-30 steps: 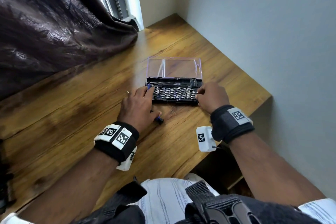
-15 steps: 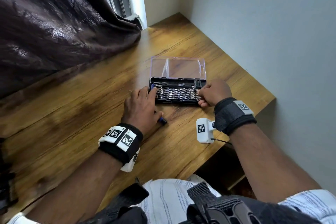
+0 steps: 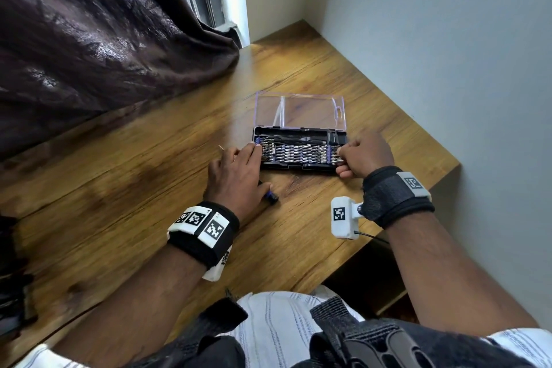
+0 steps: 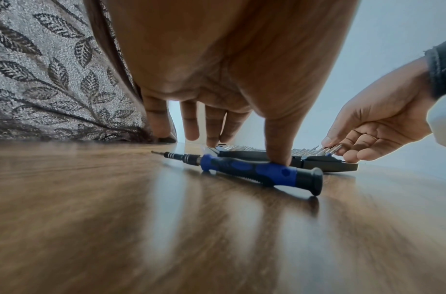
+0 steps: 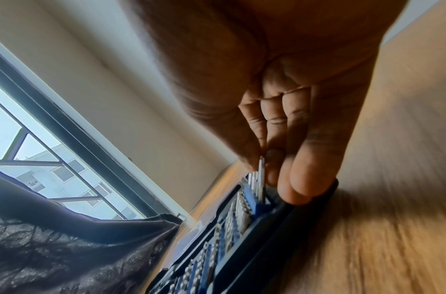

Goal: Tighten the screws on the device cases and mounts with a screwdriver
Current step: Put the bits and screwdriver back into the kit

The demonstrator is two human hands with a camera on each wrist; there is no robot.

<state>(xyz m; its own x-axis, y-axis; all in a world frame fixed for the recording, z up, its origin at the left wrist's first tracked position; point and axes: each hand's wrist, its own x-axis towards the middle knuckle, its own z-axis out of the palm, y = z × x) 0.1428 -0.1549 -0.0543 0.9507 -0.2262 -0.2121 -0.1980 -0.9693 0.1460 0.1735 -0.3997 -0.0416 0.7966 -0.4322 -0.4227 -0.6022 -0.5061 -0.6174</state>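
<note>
Right hand pinching a bit at the right end of the open bit case; left thumb on the screwdriver.

The right hand (image 3: pixel 366 155) has thumb and fingers curled round a raised metal bit (image 5: pixel 261 175) in the far-right row of the black bit case (image 3: pixel 298 165). The left hand (image 3: pixel 236 176), fingers straight, touches the case's left end, its thumb pressing the blue-and-black screwdriver (image 4: pixel 244 171) flat on the wooden table (image 3: pixel 149 188), just near of the case. The clear lid (image 3: pixel 300 110) lies open on the far side; a dark curtain (image 3: pixel 89 39) hangs far left.
</note>
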